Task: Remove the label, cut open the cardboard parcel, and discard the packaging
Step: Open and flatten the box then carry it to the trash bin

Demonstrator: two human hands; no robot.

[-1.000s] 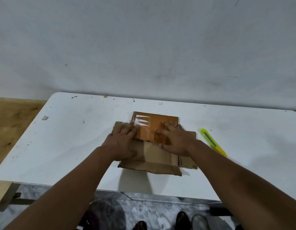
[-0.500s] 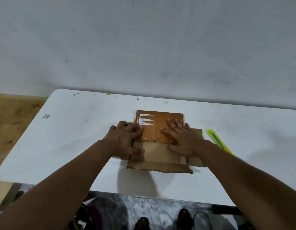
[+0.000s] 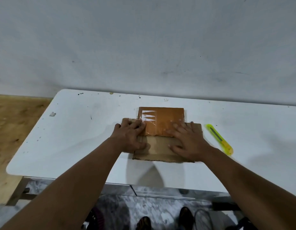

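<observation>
A flattened brown cardboard parcel (image 3: pixel 158 149) lies on the white table (image 3: pixel 74 140), its flaps spread out. Its far panel (image 3: pixel 167 120) is covered in glossy brown tape, with a small white label remnant (image 3: pixel 148 115) at its left. My left hand (image 3: pixel 130 136) lies flat on the left flap, its fingertips at the label's edge. My right hand (image 3: pixel 188 140) presses flat on the right side, fingers spread over the taped panel. Neither hand grips anything.
A yellow utility knife (image 3: pixel 219 141) lies on the table right of the cardboard. A wall stands close behind the table. A small scrap (image 3: pixel 52 114) sits at the table's left. My feet and cables show on the marbled floor below the front edge.
Both hands have slid slightly outward and flattened on the cardboard. The left fingers now sit at the label's edge. The view has shifted a little.
</observation>
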